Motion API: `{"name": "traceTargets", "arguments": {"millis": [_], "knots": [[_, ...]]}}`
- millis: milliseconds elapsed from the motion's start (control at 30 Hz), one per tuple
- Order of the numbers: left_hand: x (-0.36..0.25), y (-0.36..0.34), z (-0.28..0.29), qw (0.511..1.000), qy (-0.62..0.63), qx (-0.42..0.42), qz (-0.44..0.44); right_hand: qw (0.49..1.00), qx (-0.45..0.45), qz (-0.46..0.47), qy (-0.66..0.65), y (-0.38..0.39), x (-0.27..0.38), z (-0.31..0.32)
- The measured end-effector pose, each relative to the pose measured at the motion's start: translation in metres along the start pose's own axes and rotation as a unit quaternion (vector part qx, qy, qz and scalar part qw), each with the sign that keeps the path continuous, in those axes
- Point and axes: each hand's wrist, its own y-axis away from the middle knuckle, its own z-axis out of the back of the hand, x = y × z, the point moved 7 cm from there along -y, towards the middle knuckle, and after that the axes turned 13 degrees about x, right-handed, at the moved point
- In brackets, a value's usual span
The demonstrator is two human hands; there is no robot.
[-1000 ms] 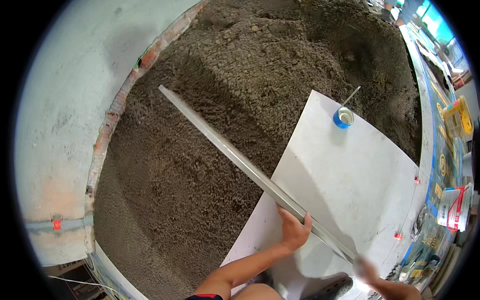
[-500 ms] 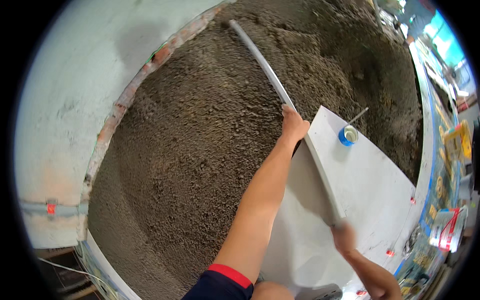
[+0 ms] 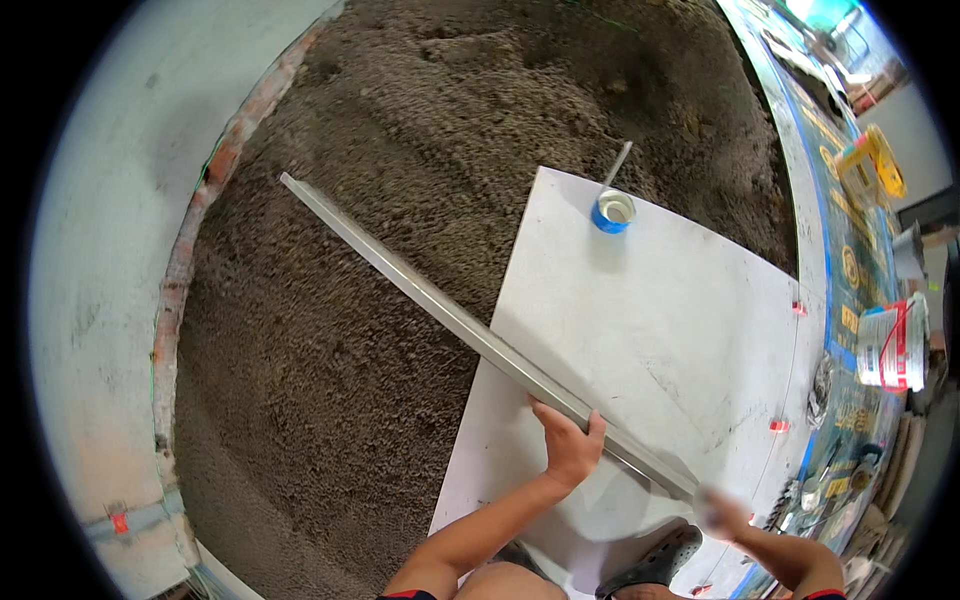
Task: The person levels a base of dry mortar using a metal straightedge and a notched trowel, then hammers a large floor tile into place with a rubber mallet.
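Observation:
A long, straight metal screed bar (image 3: 440, 305) reaches slantwise from the mortar bed to the lower right, crossing a pale square board. My left hand (image 3: 570, 448) grips the bar partway along, its fingers and thumb at the bar's lower side. At the near right end, my right hand (image 3: 724, 515) is closed around the bar, though its fingers are blurred. Beneath the bar's far part lies coarse, dark, damp mortar (image 3: 330, 370), its surface fairly even at left and rough and heaped toward the top.
My feet, one in a dark clog (image 3: 660, 558), are on the pale board (image 3: 690, 300). A small blue-banded cup (image 3: 612, 212) with a stick leaning by it stands near its far edge. Along the right are a white bucket (image 3: 888, 345), a yellow tub (image 3: 868, 168) and a printed floor covering. A light wall (image 3: 110, 250) borders the left.
The bar's far end has swung left and nearer, so the bar lies more slantwise. My left hand has come closer to me with it. The view has shifted too.

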Motion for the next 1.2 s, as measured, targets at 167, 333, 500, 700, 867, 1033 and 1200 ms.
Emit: {"name": "traceTargets", "arguments": {"millis": [167,333,500,700,867,1033,1200], "knots": [[-0.002,-0.078,-0.03,0.996,-0.05,0.015,-0.078,0.984,-0.165,-0.049,-0.047,-0.004,0.039,-0.007],[-0.076,-0.179,-0.031,0.985,-0.086,-0.055,-0.138,0.977,-0.155,-0.131,-0.063,-0.051,0.043,0.024],[-0.087,-0.227,0.022,0.978,-0.143,-0.066,-0.139,0.981,-0.183,-0.028,-0.06,-0.1,0.108,0.056],[-0.093,-0.087,0.07,0.994,0.005,-0.035,-0.104,0.998,-0.058,-0.001,-0.005,-0.046,0.09,0.019],[0.002,0.034,0.17,0.985,-0.063,-0.151,0.052,0.994,0.029,0.108,0.019,-0.078,0.148,0.021],[0.059,0.045,0.234,0.968,-0.062,-0.215,0.111,0.977,0.06,0.201,0.043,-0.118,0.192,0.035],[0.023,-0.023,0.267,0.945,-0.052,-0.318,0.05,0.986,0.017,0.164,0.015,-0.164,0.196,0.045]]}}
